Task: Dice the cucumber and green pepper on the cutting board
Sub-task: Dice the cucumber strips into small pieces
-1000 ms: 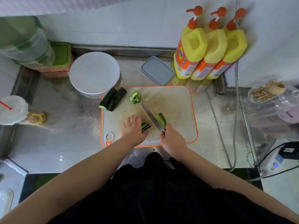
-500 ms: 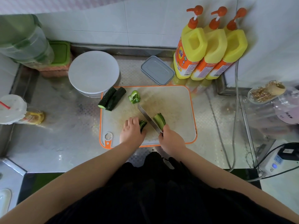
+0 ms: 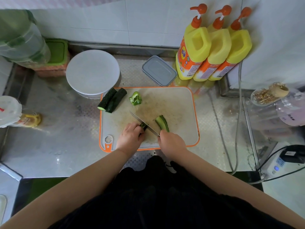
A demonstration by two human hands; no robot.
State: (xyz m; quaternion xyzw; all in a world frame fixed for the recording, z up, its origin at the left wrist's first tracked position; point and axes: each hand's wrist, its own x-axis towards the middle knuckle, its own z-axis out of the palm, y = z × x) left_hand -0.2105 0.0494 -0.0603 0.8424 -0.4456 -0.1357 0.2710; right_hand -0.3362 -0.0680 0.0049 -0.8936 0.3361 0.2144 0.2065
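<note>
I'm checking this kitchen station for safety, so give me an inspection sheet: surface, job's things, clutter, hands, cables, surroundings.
Surface: steel counter with an orange-rimmed board on it.
Job's things: two cucumber lengths overhang the board's far left corner; pepper piece behind the knife; cut slab right of the blade.
Clutter: three detergent bottles, grey box, white lid, lidded cup.
Hands: left hand holds a cucumber piece against the blade; right hand grips the knife handle.
Cables: grey cord runs down the counter's right side; a plug sits in the power strip.
Surroundings: tiled wall.
</note>
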